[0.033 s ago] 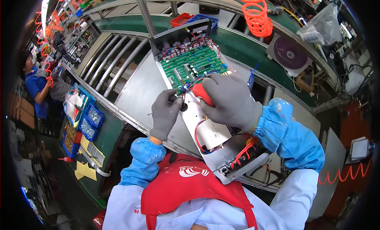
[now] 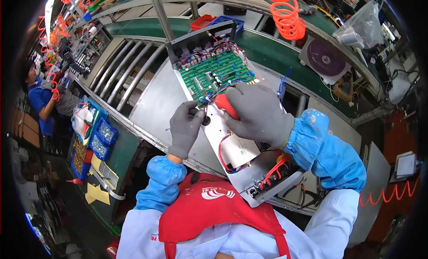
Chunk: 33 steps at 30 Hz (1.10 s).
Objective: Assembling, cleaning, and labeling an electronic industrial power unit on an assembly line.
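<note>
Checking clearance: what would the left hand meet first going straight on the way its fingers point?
Likely the wires along the green circuit board, though depth is unclear and the left hand may already touch them.

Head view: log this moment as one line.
left hand: beside black round part; right hand: gripping red object; green circuit board: uncovered, wires along near edge

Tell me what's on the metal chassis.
A green circuit board, wires and a silvery cylindrical part show there. The right hand, around a red object, hides whatever lies beneath it.
</note>
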Available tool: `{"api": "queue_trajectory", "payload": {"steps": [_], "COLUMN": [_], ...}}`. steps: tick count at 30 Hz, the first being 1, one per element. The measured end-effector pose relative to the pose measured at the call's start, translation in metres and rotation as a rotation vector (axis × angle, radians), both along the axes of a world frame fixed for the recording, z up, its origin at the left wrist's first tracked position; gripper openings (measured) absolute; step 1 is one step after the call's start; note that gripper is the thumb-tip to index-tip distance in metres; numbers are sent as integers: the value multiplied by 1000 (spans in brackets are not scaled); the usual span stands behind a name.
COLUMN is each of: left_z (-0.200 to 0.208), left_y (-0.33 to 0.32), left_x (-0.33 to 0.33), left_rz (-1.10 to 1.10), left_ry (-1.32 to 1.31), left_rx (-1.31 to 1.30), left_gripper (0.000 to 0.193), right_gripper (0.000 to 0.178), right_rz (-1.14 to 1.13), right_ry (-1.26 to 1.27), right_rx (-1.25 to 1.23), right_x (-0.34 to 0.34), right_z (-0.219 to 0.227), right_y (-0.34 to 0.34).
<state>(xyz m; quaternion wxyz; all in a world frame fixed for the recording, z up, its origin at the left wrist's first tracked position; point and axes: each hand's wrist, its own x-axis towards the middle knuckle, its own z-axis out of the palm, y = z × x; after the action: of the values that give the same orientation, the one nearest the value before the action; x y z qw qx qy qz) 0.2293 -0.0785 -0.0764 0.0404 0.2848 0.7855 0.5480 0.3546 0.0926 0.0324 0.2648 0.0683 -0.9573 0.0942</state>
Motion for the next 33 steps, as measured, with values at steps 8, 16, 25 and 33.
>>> {"api": "queue_trajectory", "payload": {"steps": [8,16,25,33], "left_z": [1,-7,-22,-22], "left_y": [-2,-3,-6,-7], "left_x": [4,2,6,15], "left_rz": [-41,-30,-29,8], "left_ry": [-109,-45,34,78], "left_rx": [22,38,-62,-110], "left_gripper": [28,29,27,32], "right_gripper": [33,32,36,35], "right_rz": [-37,-41,-27,9], "right_ry": [-17,-74,-64,-16], "right_rx": [47,28,-72,-48], "right_x": [2,2,8,5], "right_z": [-2,-1,-1,-4], "right_y": [6,11,9,1]}}
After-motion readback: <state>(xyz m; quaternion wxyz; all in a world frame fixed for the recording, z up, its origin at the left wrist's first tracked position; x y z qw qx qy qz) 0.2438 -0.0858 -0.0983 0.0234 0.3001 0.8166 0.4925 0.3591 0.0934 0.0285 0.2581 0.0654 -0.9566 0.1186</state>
